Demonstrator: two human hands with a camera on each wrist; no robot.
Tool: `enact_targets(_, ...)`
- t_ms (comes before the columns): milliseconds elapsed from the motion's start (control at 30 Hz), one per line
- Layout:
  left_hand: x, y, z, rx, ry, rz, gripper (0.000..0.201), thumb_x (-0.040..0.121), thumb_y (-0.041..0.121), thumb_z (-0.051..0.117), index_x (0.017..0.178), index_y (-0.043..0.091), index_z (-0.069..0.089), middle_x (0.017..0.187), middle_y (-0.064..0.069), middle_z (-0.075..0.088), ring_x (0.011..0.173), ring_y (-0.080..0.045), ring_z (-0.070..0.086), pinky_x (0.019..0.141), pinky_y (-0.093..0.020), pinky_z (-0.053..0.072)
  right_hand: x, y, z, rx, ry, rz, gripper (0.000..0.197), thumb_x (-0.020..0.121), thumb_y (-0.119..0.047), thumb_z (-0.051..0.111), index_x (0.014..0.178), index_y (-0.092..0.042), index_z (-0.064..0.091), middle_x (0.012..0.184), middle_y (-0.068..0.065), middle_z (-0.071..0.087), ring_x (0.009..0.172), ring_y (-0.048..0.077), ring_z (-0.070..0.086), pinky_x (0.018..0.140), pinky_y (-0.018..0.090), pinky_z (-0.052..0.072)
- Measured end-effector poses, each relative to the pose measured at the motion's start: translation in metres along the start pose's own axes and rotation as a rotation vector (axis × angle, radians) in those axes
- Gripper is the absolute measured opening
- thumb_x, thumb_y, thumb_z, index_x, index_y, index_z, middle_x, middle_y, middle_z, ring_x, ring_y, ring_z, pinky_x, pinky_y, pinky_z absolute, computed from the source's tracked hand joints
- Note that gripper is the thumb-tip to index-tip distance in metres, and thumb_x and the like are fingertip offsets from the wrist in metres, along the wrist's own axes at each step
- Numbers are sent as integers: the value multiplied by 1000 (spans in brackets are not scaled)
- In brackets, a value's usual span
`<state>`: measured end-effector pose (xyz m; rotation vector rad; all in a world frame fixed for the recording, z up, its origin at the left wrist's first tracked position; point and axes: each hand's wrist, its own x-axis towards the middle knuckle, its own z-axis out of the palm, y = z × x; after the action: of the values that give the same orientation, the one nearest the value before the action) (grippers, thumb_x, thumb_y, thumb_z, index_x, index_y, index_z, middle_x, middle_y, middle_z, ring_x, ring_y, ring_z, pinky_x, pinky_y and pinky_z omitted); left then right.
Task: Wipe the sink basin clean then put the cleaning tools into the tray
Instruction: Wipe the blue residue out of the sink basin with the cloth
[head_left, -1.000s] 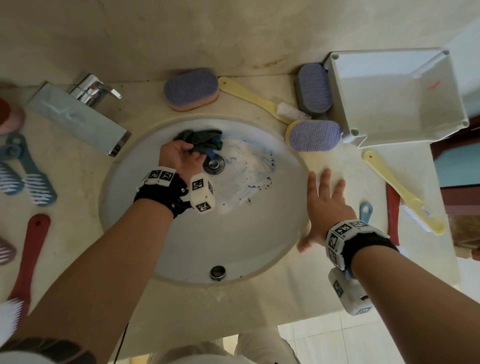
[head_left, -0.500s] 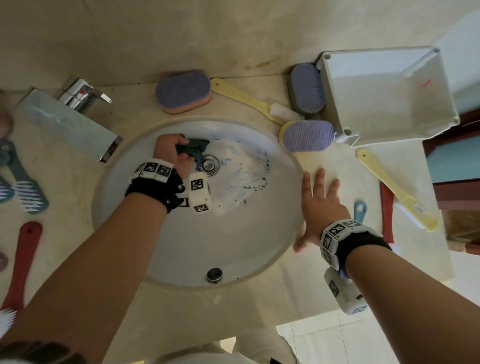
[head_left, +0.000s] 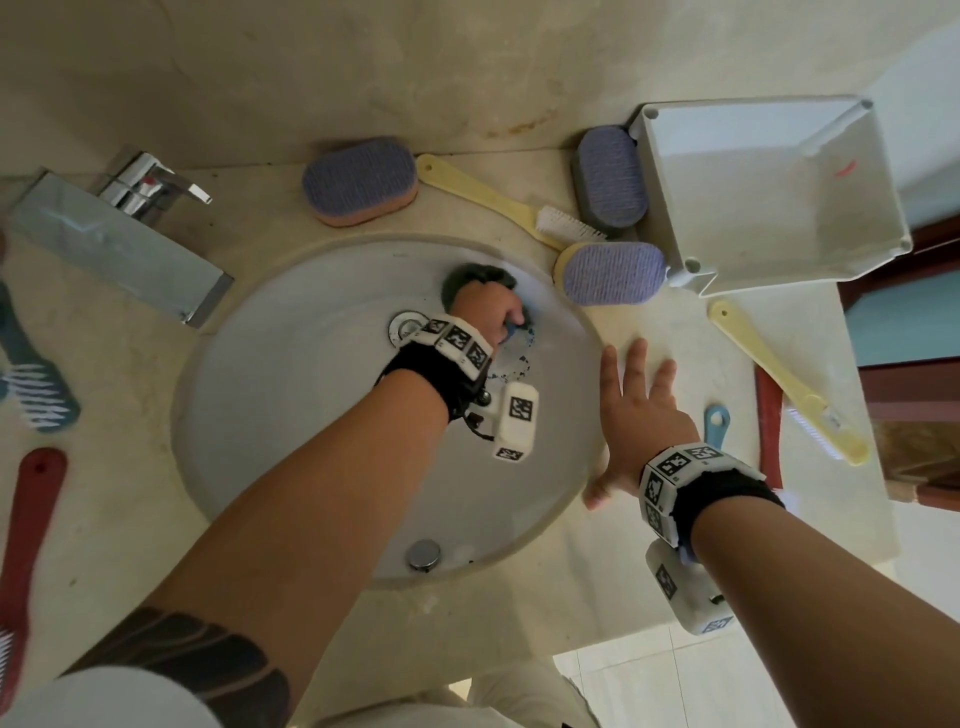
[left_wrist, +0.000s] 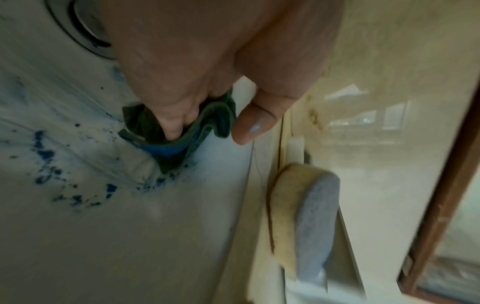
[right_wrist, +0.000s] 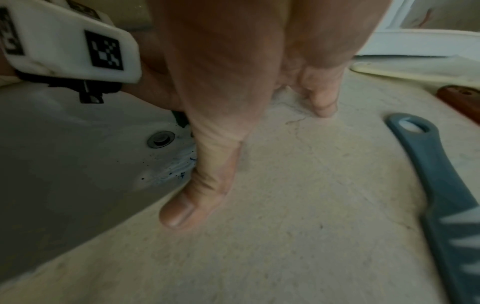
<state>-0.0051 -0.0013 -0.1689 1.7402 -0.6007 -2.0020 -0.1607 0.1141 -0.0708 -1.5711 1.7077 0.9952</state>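
Note:
My left hand (head_left: 491, 312) (left_wrist: 207, 115) grips a dark green cloth (head_left: 470, 280) (left_wrist: 205, 121) and presses it on the far right slope of the white sink basin (head_left: 291, 426), just right of the drain (head_left: 405, 326). Blue specks (left_wrist: 46, 156) and smears stain the basin beside the cloth. My right hand (head_left: 636, 400) (right_wrist: 233, 144) lies flat and open on the counter at the basin's right rim, thumb at the edge. The white tray (head_left: 769, 187) stands at the back right with nothing inside it.
Three purple sponges (head_left: 361, 179) (head_left: 613, 176) (head_left: 610, 273) and a yellow brush (head_left: 498, 205) lie behind the basin. Right of my hand lie a second yellow brush (head_left: 784, 374), a red handle (head_left: 769, 415) and a blue brush (right_wrist: 439, 185). The faucet (head_left: 124, 239) and more brushes (head_left: 31, 395) sit at left.
My left hand has swept the cloth from left of the drain across to the basin's far right slope, and the blue smear there has shrunk. The right hand has stayed flat on the counter.

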Motion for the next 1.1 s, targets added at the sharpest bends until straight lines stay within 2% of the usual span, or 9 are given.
enact_targets(67, 8, -8, 7, 45, -49, 20, 18, 59, 1, 62, 75, 5, 56, 86, -11, 55, 88, -34, 56, 97, -57, 46, 0, 0, 0, -3, 0, 5, 166, 47, -47, 93, 141, -16, -40, 145, 16, -47, 139, 50, -24, 111, 56, 29)
enact_targets(167, 3, -8, -2, -31, 55, 77, 69, 45, 8, 61, 112, -10, 54, 96, -14, 53, 82, -29, 55, 93, -56, 49, 0, -1, -1, -3, 2, 5, 166, 47, -48, 93, 141, -16, -41, 146, 15, -47, 139, 50, -24, 111, 56, 30)
enact_targets(267, -8, 2, -25, -33, 121, 117, 42, 48, 10, 58, 87, -6, 63, 103, -30, 54, 95, -43, 58, 98, -56, 43, -1, -1, -2, -1, -4, 5, 165, 48, -47, 93, 141, -15, -40, 146, 16, -46, 139, 50, -24, 111, 56, 28)
enact_targets(400, -21, 11, -54, -152, 285, 30, 60, 68, 0, 55, 127, -14, 47, 137, -31, 45, 124, -41, 50, 107, -48, 37, -1, -1, -1, -3, 10, -7, 165, 49, -47, 93, 142, -14, -39, 147, 17, -45, 139, 51, -23, 111, 56, 28)
enact_targets(500, -11, 1, -49, -119, 323, 30, 70, 58, 5, 59, 126, -9, 49, 131, -30, 51, 121, -43, 52, 100, -50, 45, -1, 0, 0, -1, 12, -9, 164, 49, -47, 93, 142, -13, -38, 147, 18, -44, 139, 52, -23, 112, 56, 27)
enact_targets(567, -11, 2, -34, -28, 287, 33, 72, 53, 7, 61, 123, -8, 50, 126, -28, 55, 115, -44, 55, 96, -51, 48, 0, 1, 0, -3, 13, -12, 165, 48, -48, 93, 142, -14, -38, 147, 18, -44, 139, 52, -23, 112, 56, 27)
enact_targets(767, -38, 2, 19, 322, 141, 72, 56, 77, -3, 56, 132, 3, 45, 129, -21, 56, 115, -36, 57, 96, -44, 49, 2, 2, 0, -3, 11, -17, 164, 49, -47, 93, 143, -14, -38, 147, 17, -44, 139, 52, -24, 110, 57, 29)
enact_targets(933, -46, -21, 45, 516, -31, 87, 79, 84, -5, 51, 153, 16, 18, 158, -9, 19, 144, -31, 17, 118, -42, 21, 2, 3, 2, -16, 12, -13, 164, 48, -47, 93, 143, -14, -38, 147, 17, -44, 139, 51, -23, 110, 57, 30)
enact_targets(1100, -42, -16, 35, 342, -12, 50, 92, 78, -11, 54, 153, 25, 15, 151, -16, 27, 135, -34, 34, 104, -41, 39, 2, 2, 2, -24, 15, -8, 165, 47, -48, 93, 143, -14, -37, 147, 18, -43, 139, 52, -23, 109, 57, 31)
